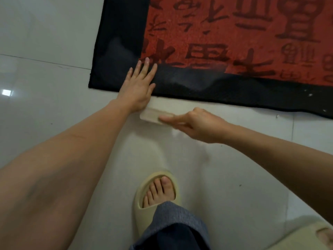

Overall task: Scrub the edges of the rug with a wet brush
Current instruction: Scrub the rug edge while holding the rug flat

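The left hand (139, 85) lies flat with fingers straight and spread, palm pressed on the near black border of the rug (216, 87), its fingertips reaching to where the red centre begins. The right hand (194, 123) is curled around a pale brush (150, 116), with one finger stretched along its top. The brush sits on the white tiled floor (45, 87), just off the rug's near edge and touching or nearly touching the heel of the left hand; motion blur hides whether its bristles meet the fabric.

From the hands, the rug spreads toward twelve and two o'clock: a red field printed with dark characters, framed by a black band. Its near-left corner lies at about ten o'clock from the left hand. Pale smears, possibly lather or dampness, show on the band to the right of the left hand and above it.

This looks like the scrubbing step itself, with the left hand pinning the rug so it will not slide. The next stroke likely calls for bringing the bristles up onto the border and working along the edge toward three o'clock, where white specks dot the band.

At six o'clock, a foot in a cream slipper (156, 190) stands on the tile, clear of the brush's path. A second slipper (317, 233) shows at four o'clock.
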Available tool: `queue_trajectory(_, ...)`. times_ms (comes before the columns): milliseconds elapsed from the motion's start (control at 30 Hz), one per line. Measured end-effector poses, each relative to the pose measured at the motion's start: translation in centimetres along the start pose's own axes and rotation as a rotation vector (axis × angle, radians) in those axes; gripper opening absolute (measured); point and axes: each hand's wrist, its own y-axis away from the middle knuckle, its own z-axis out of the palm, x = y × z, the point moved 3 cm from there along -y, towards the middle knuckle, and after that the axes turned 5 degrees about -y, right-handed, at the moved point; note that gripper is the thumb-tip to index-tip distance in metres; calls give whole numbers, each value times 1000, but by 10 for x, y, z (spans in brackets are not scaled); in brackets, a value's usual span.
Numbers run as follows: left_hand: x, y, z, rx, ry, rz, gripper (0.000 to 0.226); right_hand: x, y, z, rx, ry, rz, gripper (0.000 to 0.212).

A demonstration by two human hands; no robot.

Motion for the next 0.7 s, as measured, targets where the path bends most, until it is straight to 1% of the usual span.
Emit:
queue_trajectory(33,-5,-1,-2,27,25,-83,56,4,-6,-6,99,-5,9,40)
queue_trajectory(67,-12,-1,-5,46,65,-192,55,11,-12,-11,244,-33,56,41)
queue_trajectory(100,-21,-1,-6,50,108,-284,54,18,-17,-14,405,-80,122,43)
queue_trajectory(133,-29,0,-7,23,123,-327,55,24,-20,-15,549,-142,203,43)
queue_trajectory(167,-33,1,-7,-15,101,-325,57,29,-23,-14,650,-208,286,43)
queue_trajectory(200,-36,4,-8,-43,68,-302,58,31,-25,-11,707,-260,352,44)
queue_trajectory(233,-38,7,-7,-48,43,-281,59,30,-27,-8,722,-268,384,45)
queue_trajectory(267,-38,10,-7,-42,32,-276,60,24,-29,-5,684,-231,378,47)
queue_trajectory(300,-37,12,-6,-29,31,-280,60,17,-30,1,609,-164,331,48)
queue_trajectory(400,-41,23,-2,-4,24,-250,59,-15,-19,25,204,-23,101,46)
queue_trajectory(433,-45,26,-1,10,9,-217,58,-19,-18,24,166,9,50,45)
queue_trajectory(467,-51,29,0,25,-1,-196,58,-17,-26,13,232,25,52,45)
queue_trajectory(533,-61,34,1,33,-4,-183,59,-1,-50,-15,517,-60,192,47)
queue_trajectory(567,-64,40,3,30,-7,-203,59,1,-64,-20,580,-65,257,47)
queue_trajectory(600,-65,42,4,29,-13,-227,59,-4,-71,-17,561,-41,283,47)
queue_trajectory(633,-69,48,5,24,-9,-269,60,-14,-78,-1,459,-21,227,47)
queue_trajectory(700,-76,56,5,19,-7,-304,60,-39,-71,25,231,-44,31,46)
